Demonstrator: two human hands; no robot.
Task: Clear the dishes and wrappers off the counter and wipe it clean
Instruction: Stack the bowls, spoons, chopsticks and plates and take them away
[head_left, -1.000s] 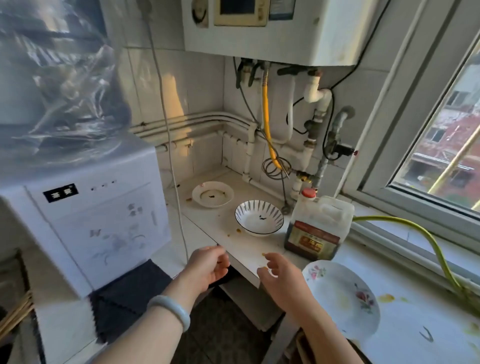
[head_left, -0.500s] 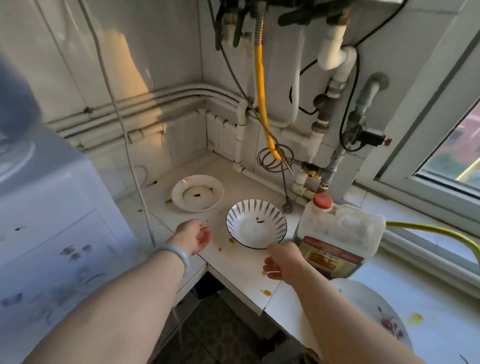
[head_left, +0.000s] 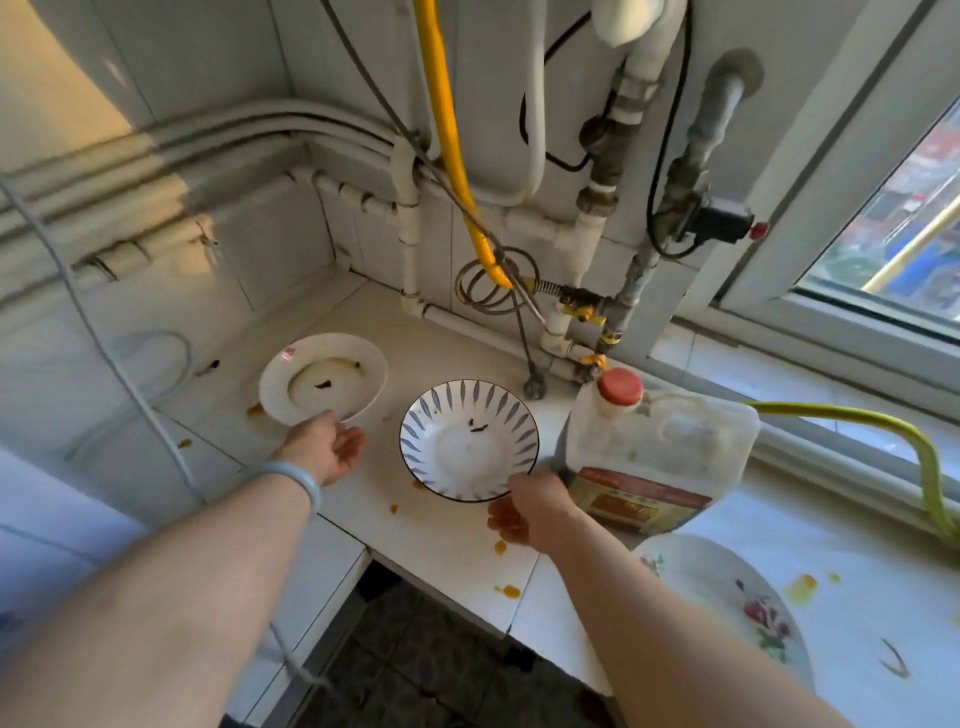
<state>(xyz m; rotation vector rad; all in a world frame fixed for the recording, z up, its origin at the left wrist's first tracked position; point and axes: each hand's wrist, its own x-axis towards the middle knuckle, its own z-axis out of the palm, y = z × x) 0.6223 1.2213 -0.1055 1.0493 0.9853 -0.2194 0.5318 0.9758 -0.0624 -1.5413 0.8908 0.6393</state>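
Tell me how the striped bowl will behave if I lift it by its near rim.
The bowl looks glazed ceramic: probably rigid, fairly heavy for its size, and chippable against the jug beside it. Its glossy inside shows food scraps, so the rim may be slick. Pinched at the near rim alone, where the right hand is, it would likely tip away.

— Where does the camera sit?
— It's a single wide-angle view worn on the person's head. It faces forward and steeply down into the corner of the white tiled bench (head_left: 457, 551).
— How near?
— Close, within reach. The bare left forearm (head_left: 156, 597) and bare right forearm (head_left: 675, 634) run in from the lower edge. The white bowl with blue leaf stripes (head_left: 467, 441) lies mid-frame.
— And the edges?
— Straight lines bend there, and the white-framed window (head_left: 841, 156) leans at the right.
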